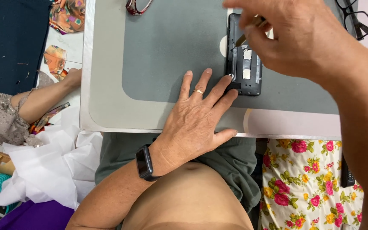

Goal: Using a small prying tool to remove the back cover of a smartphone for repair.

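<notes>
The opened phone (244,55), its back cover off and its innards showing, lies face down on the grey work mat (171,47) near the tray's far right. The left hand (196,123) lies flat on the mat, fingers spread, two fingertips pressing the phone's lower left corner. The right hand (294,36) pinches a thin tool (248,32), probably a small screwdriver, with its tip set at the upper left of the body. To do this well, the left fingertips should bear straight down so the phone cannot pivot, and the tool should stand square to its seat, turned lightly rather than forced, clear of the two pale contact pads (247,64).
</notes>
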